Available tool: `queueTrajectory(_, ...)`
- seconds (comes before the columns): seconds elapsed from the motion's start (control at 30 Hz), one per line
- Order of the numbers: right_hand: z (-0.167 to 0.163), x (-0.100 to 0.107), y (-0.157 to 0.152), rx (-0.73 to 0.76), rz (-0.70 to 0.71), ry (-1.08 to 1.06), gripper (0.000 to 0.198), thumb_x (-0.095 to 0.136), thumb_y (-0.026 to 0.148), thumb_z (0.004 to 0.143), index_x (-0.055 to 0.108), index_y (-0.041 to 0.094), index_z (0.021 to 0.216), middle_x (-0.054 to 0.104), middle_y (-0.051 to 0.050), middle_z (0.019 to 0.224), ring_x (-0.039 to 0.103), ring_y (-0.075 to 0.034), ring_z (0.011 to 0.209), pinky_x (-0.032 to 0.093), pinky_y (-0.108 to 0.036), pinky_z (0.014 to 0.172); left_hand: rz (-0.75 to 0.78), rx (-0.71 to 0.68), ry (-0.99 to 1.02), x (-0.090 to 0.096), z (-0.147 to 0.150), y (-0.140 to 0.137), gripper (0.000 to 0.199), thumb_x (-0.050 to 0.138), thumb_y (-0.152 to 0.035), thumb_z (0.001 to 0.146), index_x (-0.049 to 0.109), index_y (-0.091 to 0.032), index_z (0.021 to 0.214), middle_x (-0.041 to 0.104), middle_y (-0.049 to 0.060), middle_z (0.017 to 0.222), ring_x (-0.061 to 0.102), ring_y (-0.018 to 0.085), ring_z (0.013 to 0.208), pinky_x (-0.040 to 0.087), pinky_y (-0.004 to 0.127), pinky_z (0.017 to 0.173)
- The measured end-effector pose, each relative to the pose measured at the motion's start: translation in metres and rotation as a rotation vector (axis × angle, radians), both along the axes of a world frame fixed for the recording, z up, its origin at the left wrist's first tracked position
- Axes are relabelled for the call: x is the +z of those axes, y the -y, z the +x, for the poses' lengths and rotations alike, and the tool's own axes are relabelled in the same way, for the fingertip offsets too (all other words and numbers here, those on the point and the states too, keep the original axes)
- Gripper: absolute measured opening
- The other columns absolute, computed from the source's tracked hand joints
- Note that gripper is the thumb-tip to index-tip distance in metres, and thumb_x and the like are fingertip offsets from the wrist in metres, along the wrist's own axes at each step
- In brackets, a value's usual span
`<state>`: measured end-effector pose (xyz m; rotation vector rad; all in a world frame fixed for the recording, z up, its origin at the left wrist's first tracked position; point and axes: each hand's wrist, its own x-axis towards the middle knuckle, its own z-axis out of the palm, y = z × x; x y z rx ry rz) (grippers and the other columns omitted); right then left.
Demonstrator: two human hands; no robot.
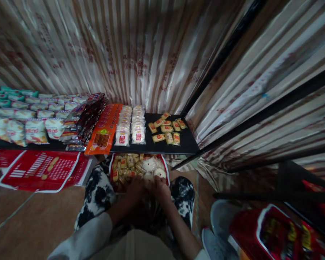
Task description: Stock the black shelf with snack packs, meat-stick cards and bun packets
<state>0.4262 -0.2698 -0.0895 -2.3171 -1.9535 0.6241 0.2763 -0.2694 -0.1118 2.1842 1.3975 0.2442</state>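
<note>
Red-rimmed box [111, 169] of snack packs sits on the floor between the person's knees, just below the front edge of the black shelf [189, 144]. Inside: small yellow packs [126, 164] on the left side, round white packs [149, 165] toward the right.

Both hands meet at the box's near edge, side by side and touching. Left hand [135, 187] is curled over the contents at the near rim; right hand [159, 187] is curled next to it, with a white pack [160, 173] just beyond its fingers. Cannot tell what either hand actually grips (dim, and the fingers are blurred together), nor how far either is open.

Shelf contents, right to left:
- loose cluster of yellow packs with red labels [166, 130], near the right end
- two neat columns of white packs [130, 124]
- orange bags [105, 128], overlapping, front one hanging over the shelf edge
- dark red packs [89, 117] in a stacked row
- rows of white-and-green bags [24, 115] out to the left edge

Flattened red carton [43, 169] lies on the floor left of the knees. Another red box [276, 231] sits at lower right, beside a grey shoe [219, 220]. Striped shiny curtain [124, 47] backs the shelf.
</note>
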Motion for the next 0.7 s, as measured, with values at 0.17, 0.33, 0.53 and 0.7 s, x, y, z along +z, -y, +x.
queueTrajectory(0.17,-0.001,-0.018,0.002,-0.002,0.184,-0.174,0.033,0.047,0.011,0.08,0.062,0.011,0.11,0.063,-0.015,0.103,0.062,-0.022,0.093,0.048,-0.029,0.081,-0.057,0.026,-0.044,-0.021,0.01,0.006,0.043,0.039,-0.018,0.086,0.045,-0.009,0.127,0.041,0.018,0.138,0.034,0.028,0.131,0.03,0.043,0.108)
queueTrajectory(0.33,-0.005,-0.027,0.004,0.021,0.269,-0.321,0.031,0.046,0.009,0.077,0.067,0.011,0.099,0.067,-0.013,0.097,0.062,-0.021,0.092,0.048,-0.03,0.085,-0.075,0.168,-0.054,-0.028,0.008,0.004,0.039,0.038,-0.014,0.086,0.05,-0.011,0.123,0.044,0.017,0.136,0.037,0.026,0.128,0.03,0.043,0.108)
queueTrajectory(0.53,-0.003,-0.031,0.001,-0.017,0.26,-0.329,0.031,0.041,0.015,0.082,0.066,0.013,0.101,0.068,-0.012,0.095,0.061,-0.021,0.093,0.047,-0.033,0.086,-0.034,0.209,0.012,0.004,-0.011,-0.005,0.033,0.045,-0.018,0.083,0.058,-0.017,0.113,0.055,0.012,0.121,0.048,0.023,0.115,0.036,0.038,0.1)
queueTrajectory(0.7,-0.004,-0.025,-0.004,-0.005,0.294,-0.418,0.033,0.045,0.017,0.08,0.063,0.017,0.108,0.066,-0.01,0.103,0.06,-0.021,0.099,0.045,-0.036,0.091,-0.016,0.324,0.259,0.023,-0.033,-0.014,0.031,0.037,-0.029,0.087,0.063,-0.018,0.099,0.062,0.009,0.103,0.055,0.02,0.1,0.041,0.033,0.093)
